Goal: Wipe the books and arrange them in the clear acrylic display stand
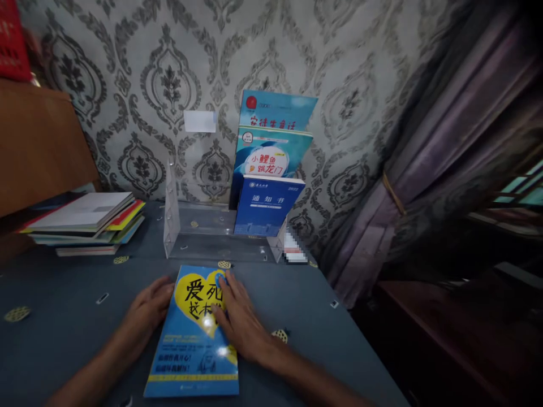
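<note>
"See the right hand (241, 316)?"

"Spread on the blue book (193, 334)."

"And the left hand (148, 305)?"

"At its left edge; pinching or not, I can't tell. The book lies on the surface (309, 311), before the clear rack (170, 226) and its three standing books (271, 158)."

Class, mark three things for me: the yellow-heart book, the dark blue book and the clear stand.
Yellow-heart book (193, 332): head view, middle of the front cover.
Dark blue book (267, 210): head view, front cover.
Clear stand (171, 220): head view, its side panel at picture left.
</note>
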Motion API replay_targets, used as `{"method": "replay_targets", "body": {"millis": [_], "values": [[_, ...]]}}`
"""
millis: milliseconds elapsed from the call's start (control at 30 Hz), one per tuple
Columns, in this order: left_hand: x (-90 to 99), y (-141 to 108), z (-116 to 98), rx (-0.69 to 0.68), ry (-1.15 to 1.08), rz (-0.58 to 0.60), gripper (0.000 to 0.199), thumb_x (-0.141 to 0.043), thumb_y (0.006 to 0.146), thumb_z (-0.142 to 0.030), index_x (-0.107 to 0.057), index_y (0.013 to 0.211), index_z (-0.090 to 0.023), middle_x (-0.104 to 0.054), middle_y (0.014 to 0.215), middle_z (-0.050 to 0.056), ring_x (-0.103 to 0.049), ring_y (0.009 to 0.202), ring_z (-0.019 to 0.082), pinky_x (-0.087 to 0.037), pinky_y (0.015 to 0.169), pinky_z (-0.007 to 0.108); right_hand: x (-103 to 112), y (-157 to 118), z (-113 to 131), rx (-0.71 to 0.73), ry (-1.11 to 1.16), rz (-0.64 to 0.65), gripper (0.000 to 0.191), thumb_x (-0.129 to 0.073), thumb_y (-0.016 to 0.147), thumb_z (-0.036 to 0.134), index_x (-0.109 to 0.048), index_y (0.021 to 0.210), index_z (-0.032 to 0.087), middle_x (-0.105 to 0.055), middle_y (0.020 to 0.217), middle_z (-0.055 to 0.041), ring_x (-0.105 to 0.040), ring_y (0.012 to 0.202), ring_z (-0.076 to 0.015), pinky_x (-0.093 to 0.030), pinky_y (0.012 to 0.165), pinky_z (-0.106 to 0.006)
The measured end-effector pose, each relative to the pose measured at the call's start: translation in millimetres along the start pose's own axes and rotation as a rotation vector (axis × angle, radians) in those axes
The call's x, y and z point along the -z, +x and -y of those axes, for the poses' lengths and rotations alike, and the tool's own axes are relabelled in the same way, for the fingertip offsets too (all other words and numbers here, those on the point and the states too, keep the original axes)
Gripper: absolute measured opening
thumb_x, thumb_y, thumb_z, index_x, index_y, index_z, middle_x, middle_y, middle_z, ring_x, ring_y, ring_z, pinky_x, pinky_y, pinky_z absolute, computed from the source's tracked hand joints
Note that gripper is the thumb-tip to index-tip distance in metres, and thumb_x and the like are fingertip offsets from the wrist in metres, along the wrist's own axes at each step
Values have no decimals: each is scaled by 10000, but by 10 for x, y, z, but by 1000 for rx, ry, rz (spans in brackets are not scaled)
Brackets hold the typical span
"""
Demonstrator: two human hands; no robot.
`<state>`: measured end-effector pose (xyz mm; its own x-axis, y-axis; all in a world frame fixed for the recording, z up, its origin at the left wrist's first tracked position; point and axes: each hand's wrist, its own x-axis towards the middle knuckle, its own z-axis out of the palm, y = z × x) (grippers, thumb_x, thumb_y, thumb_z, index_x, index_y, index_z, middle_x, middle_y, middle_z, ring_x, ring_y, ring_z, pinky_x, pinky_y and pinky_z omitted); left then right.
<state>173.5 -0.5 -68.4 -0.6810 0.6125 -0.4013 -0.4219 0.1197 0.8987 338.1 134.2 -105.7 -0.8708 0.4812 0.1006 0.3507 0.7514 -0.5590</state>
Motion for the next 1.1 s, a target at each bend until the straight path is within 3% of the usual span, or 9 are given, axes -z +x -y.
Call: {"method": "replay_targets", "body": {"millis": [133,300,367,467,567,667,833,933,1100], "values": [[-207,-146,-98,217,-114,110,376,-556,899,-72,-589,1273,-63,-781,985,187,-778,844,290,-652,695,356,-44,-52,-48,-25,106,-16,691,-425,1009,445,-262,1588,105,-148,1674,-185,-135,1554,-305,-178,1255,-540],[-332,-155,-112,212,-222,122,363,-622,879,-80,-619,1242,-103,-790,967,155,-780,809,270,-653,670,334,-29,-103,-82,-176,390,-147,880,-495,948,591,-130,1616,151,-93,1694,-149,-91,1562,-283,-182,1262,-504],[-377,-167,-144,168,-239,130,361,-625,891,-108,-613,1252,-119,-789,987,146,-780,814,259,-654,693,335,-7,-93,-61,-238,581,-238,900,-585,892,609,-224,1589,170,-287,1645,-166,-254,1527,-309,-291,1224,-516],[-475,-207,-217,101,-271,150,327,-591,928,-145,-604,1254,-135,-785,1006,128,-778,832,235,-651,743,336,49,-45,31,-304,1008,-237,735,-659,835,616,-496,1386,157,-658,1336,-171,-612,1265,-339,-521,1031,-526],[-592,-235,-287,-3,-297,166,264,-571,947,-194,-626,1200,-141,-786,992,110,-773,859,227,-647,767,338,171,11,156,-321,1258,-256,567,-722,782,591,-606,1134,162,-764,1059,-123,-744,965,-307,-609,860,-482],[-680,-221,-341,-146,-295,220,269,-642,909,-343,-667,1095,-150,-790,940,93,-766,902,255,-644,782,363,359,33,243,-147,1161,-441,454,-733,794,519,-614,1084,191,-759,1033,-77,-732,927,-251,-609,844,-416],[-678,-104,-308,-422,-192,251,434,-871,574,-526,-672,743,-180,-763,702,50,-757,897,323,-643,765,386,509,-46,128,138,658,-560,328,-693,833,506,-593,957,219,-729,848,-34,-689,778,-197,-593,757,-334],[-602,14,-138,-439,-88,261,491,-883,499,-565,-678,718,-177,-747,655,37,-759,804,320,-643,719,400,381,-163,-70,118,533,-502,388,-644,841,580,-562,969,222,-714,821,-56,-690,762,-221,-599,726,-355],[-443,159,215,-434,162,298,568,-866,508,-586,-761,882,-171,-788,793,68,-745,831,322,-632,770,395,139,-387,-269,-18,367,-422,470,-574,887,561,-574,1172,188,-719,1053,-139,-701,980,-286,-592,867,-427]]}}
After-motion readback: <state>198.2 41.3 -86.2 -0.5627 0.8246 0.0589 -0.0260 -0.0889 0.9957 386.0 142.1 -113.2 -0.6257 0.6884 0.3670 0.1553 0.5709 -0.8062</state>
